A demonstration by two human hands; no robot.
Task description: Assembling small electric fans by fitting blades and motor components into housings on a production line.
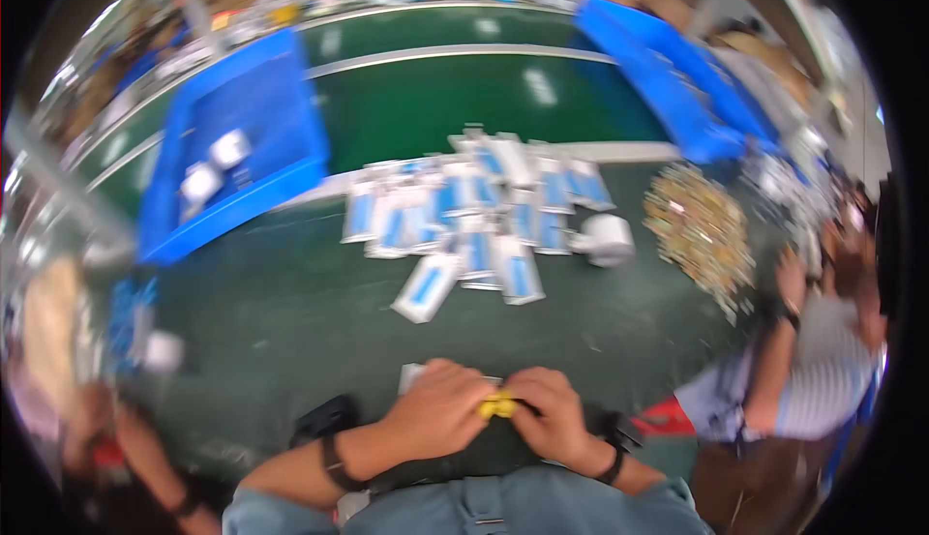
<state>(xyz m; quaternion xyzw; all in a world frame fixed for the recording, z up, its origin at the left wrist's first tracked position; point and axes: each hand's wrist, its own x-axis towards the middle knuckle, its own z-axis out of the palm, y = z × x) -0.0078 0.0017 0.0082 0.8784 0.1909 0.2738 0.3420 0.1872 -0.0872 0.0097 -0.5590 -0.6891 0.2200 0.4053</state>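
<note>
My left hand (437, 407) and my right hand (552, 407) meet close to my body, low in the middle of the head view. Between their fingertips shows a small yellow piece (497, 404), pinched from both sides; blur hides its exact kind. The edge of a white flat thing (411, 374) peeks out behind my left hand, mostly covered. Farther off, in front of both hands, lies a loose heap of flat white packets with blue strips (474, 211). To the heap's right is a white roll (608, 240).
A blue tray (314, 138) with white pieces stands at the far left, another blue tray (634, 71) at the far right. Small golden pieces (697, 230) are heaped on the dark green tabletop (281, 332). Co-workers' arms (774, 361) reach in from right and left. Behind runs a green belt (464, 100).
</note>
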